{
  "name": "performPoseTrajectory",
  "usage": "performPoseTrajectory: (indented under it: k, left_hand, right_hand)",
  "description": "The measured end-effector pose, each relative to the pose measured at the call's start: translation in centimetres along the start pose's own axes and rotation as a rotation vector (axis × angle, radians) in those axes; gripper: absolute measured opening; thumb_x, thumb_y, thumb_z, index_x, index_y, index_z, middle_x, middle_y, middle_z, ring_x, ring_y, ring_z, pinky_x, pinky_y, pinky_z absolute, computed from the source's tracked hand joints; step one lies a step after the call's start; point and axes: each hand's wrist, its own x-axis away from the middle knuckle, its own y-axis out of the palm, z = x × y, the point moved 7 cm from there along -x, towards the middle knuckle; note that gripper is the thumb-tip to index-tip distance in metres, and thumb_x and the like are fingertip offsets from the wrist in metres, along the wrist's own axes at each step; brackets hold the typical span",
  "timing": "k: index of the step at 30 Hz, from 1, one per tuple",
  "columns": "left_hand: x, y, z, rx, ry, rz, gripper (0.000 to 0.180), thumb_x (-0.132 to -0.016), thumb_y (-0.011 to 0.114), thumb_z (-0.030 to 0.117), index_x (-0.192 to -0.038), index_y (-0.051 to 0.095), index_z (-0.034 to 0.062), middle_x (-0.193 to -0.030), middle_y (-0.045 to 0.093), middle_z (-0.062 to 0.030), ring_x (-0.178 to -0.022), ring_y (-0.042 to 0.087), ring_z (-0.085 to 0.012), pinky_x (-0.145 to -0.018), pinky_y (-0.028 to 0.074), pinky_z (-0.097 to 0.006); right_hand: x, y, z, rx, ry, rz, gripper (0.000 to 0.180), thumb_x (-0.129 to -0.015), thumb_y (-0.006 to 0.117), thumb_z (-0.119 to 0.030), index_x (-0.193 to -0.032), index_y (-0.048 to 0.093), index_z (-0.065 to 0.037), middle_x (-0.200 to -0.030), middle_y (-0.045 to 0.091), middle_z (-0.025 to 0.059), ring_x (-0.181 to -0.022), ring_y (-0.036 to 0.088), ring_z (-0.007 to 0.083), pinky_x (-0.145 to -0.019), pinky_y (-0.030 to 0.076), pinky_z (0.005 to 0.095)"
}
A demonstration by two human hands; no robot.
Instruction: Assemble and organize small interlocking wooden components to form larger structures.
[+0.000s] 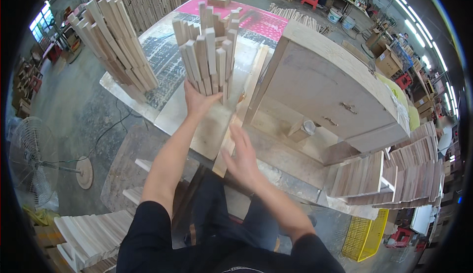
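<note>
A bundle of pale wooden sticks (209, 51) with uneven tops stands upright on the worktable, in front of me. My left hand (199, 99) is wrapped against its lower near side, thumb across the front and fingers round the left. Lower and to the right, my right hand (240, 155) is slightly blurred, its fingers stretched out and nothing seen in them. It is beside a long wooden strip (255, 76) that runs along the table. At the table's left edge leans a second tall stack of sticks (116, 46).
To the right stands a large wooden box-like housing (335, 81) with a small block and cup inside. Stacked boards (359, 174) lie at right, more boards (98, 233) at lower left. A fan (34, 159) and a yellow crate (364, 236) stand on the floor.
</note>
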Motion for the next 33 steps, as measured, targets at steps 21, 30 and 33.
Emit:
performPoseTrajectory:
  k: [21, 30, 33]
  left_hand:
    - [-16.5, 8.8, -9.5, -0.365, 0.201, -0.047, 0.122, -0.069, 0.094, 0.038, -0.152, 0.024, -0.0158, -0.145, 0.054, -0.0263, -0.136, 0.052, -0.0348, -0.117, 0.037, -0.043]
    - [1.0, -13.6, 6.8, -0.319, 0.233, -0.194, 0.053, -0.085, 0.078, 0.015, -0.131, 0.062, -0.0057, -0.131, 0.066, -0.0243, -0.124, 0.063, -0.0334, -0.108, 0.046, -0.041]
    - [12.6, -20.5, 16.5, -0.612, 0.232, 0.014, 0.028, -0.087, 0.073, 0.014, -0.112, 0.074, 0.0001, -0.109, 0.076, -0.0152, -0.107, 0.072, -0.0265, -0.097, 0.052, -0.036]
  right_hand:
    - [23.7, -40.1, -14.1, 1.164, 0.256, 0.549, 0.027, -0.076, 0.066, 0.011, -0.100, 0.070, 0.000, -0.099, 0.068, 0.0175, -0.091, 0.065, 0.0354, -0.082, 0.053, 0.0410]
    - [18.9, -49.9, -2.8, 0.983, 0.410, 0.009, 0.027, -0.079, 0.068, -0.008, -0.104, 0.072, 0.000, -0.103, 0.069, 0.0229, -0.097, 0.063, 0.0424, -0.091, 0.051, 0.0465]
    - [21.5, -53.8, 1.9, 1.096, 0.651, -0.216, 0.022, -0.079, 0.071, -0.015, -0.095, 0.074, 0.000, -0.084, 0.068, 0.0227, -0.074, 0.063, 0.0396, -0.069, 0.050, 0.0447]
